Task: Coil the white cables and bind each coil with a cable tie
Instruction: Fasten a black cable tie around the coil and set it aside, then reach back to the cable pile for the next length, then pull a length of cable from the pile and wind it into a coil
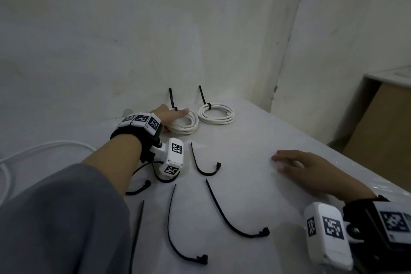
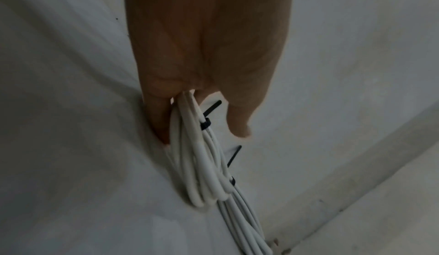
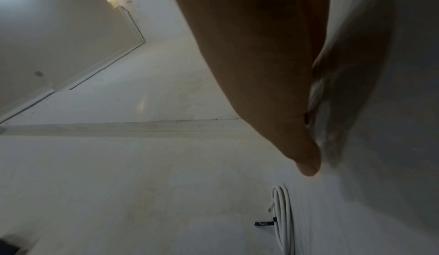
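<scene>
Two white cable coils lie at the back of the white table (image 1: 255,140), each bound by a black cable tie. My left hand (image 1: 171,115) reaches over the left coil (image 1: 186,123) with its fingers stretched out and touching it. In the left wrist view the left coil (image 2: 202,161) runs out from under the left hand (image 2: 202,137), between a straight finger and the thumb, with its tie (image 2: 205,124) showing. The right coil (image 1: 216,114) lies beside it, untouched. My right hand (image 1: 298,164) lies flat on the table, holding nothing. One tied coil (image 3: 282,221) shows beyond the right hand (image 3: 308,146).
Several loose black cable ties (image 1: 203,165) (image 1: 226,216) (image 1: 175,229) lie on the near half of the table. A loose white cable (image 1: 33,148) curves at the far left. The wall stands right behind the coils. A brown box (image 1: 382,122) sits off the table's right edge.
</scene>
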The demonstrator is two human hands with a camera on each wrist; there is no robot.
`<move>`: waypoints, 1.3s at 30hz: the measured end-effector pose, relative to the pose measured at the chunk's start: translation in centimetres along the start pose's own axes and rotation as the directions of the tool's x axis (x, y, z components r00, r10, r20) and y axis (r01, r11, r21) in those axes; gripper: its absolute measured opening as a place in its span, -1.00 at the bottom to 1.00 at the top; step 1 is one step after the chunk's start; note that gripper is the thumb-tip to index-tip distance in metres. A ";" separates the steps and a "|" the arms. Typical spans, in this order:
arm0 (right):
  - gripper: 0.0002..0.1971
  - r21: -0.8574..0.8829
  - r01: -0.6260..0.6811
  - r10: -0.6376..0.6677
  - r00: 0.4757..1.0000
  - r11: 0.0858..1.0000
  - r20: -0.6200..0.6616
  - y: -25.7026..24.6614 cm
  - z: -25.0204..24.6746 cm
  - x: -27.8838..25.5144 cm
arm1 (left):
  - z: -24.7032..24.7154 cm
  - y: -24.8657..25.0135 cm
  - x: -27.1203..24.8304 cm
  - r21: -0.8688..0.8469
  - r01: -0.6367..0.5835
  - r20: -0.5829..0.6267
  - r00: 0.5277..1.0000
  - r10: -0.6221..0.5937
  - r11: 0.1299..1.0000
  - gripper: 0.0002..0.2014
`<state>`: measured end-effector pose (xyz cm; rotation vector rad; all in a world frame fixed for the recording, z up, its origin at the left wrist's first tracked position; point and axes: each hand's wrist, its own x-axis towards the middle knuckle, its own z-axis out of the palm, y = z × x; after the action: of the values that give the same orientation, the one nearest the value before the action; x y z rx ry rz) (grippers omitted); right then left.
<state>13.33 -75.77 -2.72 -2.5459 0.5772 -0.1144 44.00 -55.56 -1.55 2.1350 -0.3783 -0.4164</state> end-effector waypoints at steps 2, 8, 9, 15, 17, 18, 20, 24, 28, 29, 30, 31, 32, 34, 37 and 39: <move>-0.68 -0.005 0.003 -0.003 1.000 1.000 0.002 -0.1 0.0 -0.1 | 0.0 0.7 -0.6 0.185 -0.002 0.046 0.999 -0.007 0.983 0.24; -0.68 0.019 -0.011 0.011 1.000 1.000 -0.001 -0.2 0.0 -0.2 | 1.0 1.6 -1.2 0.489 -0.012 0.011 1.000 0.007 0.872 -0.20; -0.69 0.026 -0.011 0.011 1.000 1.000 -0.003 -0.1 0.0 -0.2 | 1.2 1.6 -1.2 0.478 -0.018 0.015 1.000 0.012 0.878 -0.24; -0.69 0.041 0.009 -0.008 1.000 0.999 -0.017 0.4 0.2 -0.2 | 0.8 1.9 -1.4 0.439 -0.054 -0.005 0.998 0.062 0.897 -0.14; -0.69 0.049 0.016 -0.015 1.000 0.999 -0.022 0.5 0.2 -0.2 | -0.5 2.3 -2.1 0.372 -0.098 -0.020 0.993 0.114 0.923 -0.11; -0.69 0.059 0.015 -0.014 1.000 0.998 -0.023 0.6 0.2 -0.3 | -1.5 2.6 -2.8 0.327 -0.137 -0.035 0.987 0.157 0.935 -0.18; -0.73 0.080 0.007 -0.004 0.999 0.997 -0.037 0.2 0.1 -0.8 | -4.3 2.9 -5.0 0.259 -0.232 -0.052 0.966 0.254 0.937 -0.46; -0.80 0.109 -0.025 0.039 0.991 0.994 -0.124 -0.8 -0.3 -1.6 | -9.4 2.3 -10.5 0.306 -0.369 0.010 0.923 0.384 0.878 -0.76; -0.82 0.051 0.072 -0.066 0.990 0.996 -0.123 -5.1 -1.1 -3.5 | -13.7 -0.2 -17.1 0.453 -0.403 0.099 0.909 0.405 0.795 -0.81; -0.83 0.037 0.104 -0.100 0.989 0.994 -0.105 -6.7 -1.2 -4.0 | -14.6 -0.9 -18.9 0.475 -0.406 0.110 0.908 0.405 0.780 -0.82; -0.84 0.023 0.138 -0.136 0.988 0.990 -0.076 -8.6 -1.1 -4.6 | -15.4 -1.6 -20.7 0.486 -0.414 0.121 0.904 0.410 0.770 -0.82; -0.84 0.006 0.176 -0.175 0.984 0.984 -0.038 -10.7 -0.8 -5.3 | -16.1 -2.4 -22.5 0.497 -0.415 0.133 0.904 0.406 0.762 -0.82; -0.85 0.000 0.221 -0.221 0.975 0.975 0.002 -12.8 -0.4 -5.9 | -16.7 -3.1 -24.3 0.510 -0.414 0.148 0.905 0.398 0.754 -0.82; -0.90 0.043 0.326 -0.328 0.942 0.944 0.073 -17.4 1.0 -7.7 | -18.0 -5.0 -28.0 0.539 -0.396 0.167 0.915 0.367 0.743 -0.83; -0.89 0.149 0.446 -0.468 0.863 0.882 0.190 -24.5 4.4 -10.8 | -20.1 -8.3 -33.4 0.600 -0.347 0.181 0.936 0.301 0.721 -0.86; -0.85 0.162 0.503 -0.529 0.805 0.849 0.270 -27.5 6.2 -11.9 | -20.5 -9.3 -35.3 0.622 -0.347 0.220 0.938 0.269 0.702 -0.82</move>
<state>14.11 -46.56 6.29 -2.5021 -0.2518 0.0655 22.16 -20.84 7.17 2.6578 -1.0704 -0.2171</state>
